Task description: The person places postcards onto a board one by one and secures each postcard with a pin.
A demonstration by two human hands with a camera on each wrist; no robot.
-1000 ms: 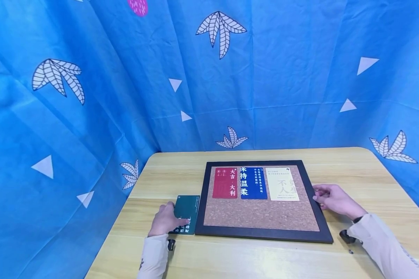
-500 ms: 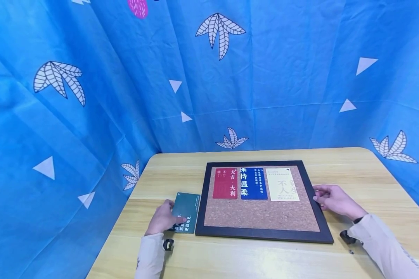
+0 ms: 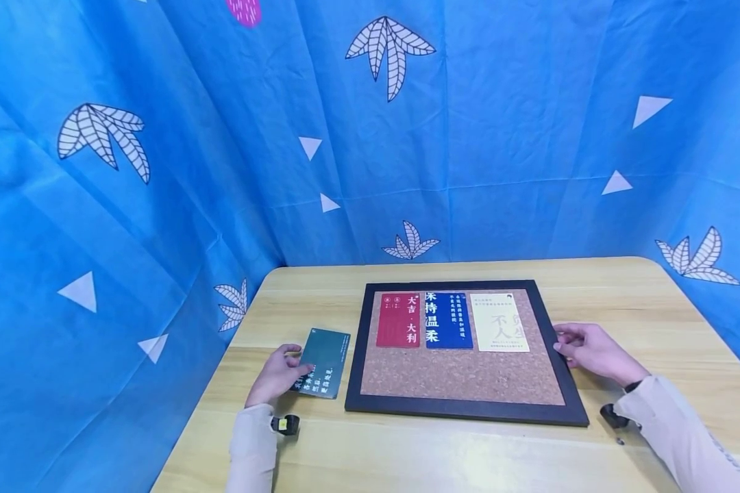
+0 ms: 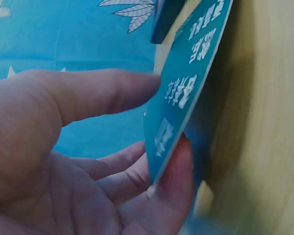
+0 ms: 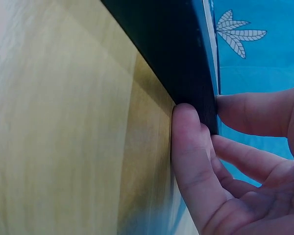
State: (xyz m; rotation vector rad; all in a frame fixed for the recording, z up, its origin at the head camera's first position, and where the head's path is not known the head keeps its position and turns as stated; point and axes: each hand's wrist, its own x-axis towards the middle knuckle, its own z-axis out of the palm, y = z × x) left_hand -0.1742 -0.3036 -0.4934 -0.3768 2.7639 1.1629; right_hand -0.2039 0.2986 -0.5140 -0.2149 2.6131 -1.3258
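Observation:
My left hand [image 3: 277, 375] pinches a dark green card [image 3: 328, 355] with white lettering. In the left wrist view the thumb lies on the lettered face of the card [image 4: 186, 63] and the fingers are behind it; the card is tilted above the wood. To its right lies a black-framed cork board [image 3: 456, 406]. Along the board's upper part sit a red card [image 3: 390, 325], a blue card [image 3: 449, 332] and a cream card [image 3: 498, 322]. My right hand [image 3: 599, 352] holds the frame's right edge, thumb on its face and a fingertip against its side in the right wrist view.
All of this is on a light wooden table [image 3: 432, 452]. A blue patterned curtain [image 3: 506, 144] stands behind and along the left. A small dark bit [image 3: 620, 441] lies close to the right wrist's black camera [image 3: 613, 416].
My left hand has drawn the green card leftward and up from the table, away from the frame, and the card has tilted. The right hand stays at the frame's edge.

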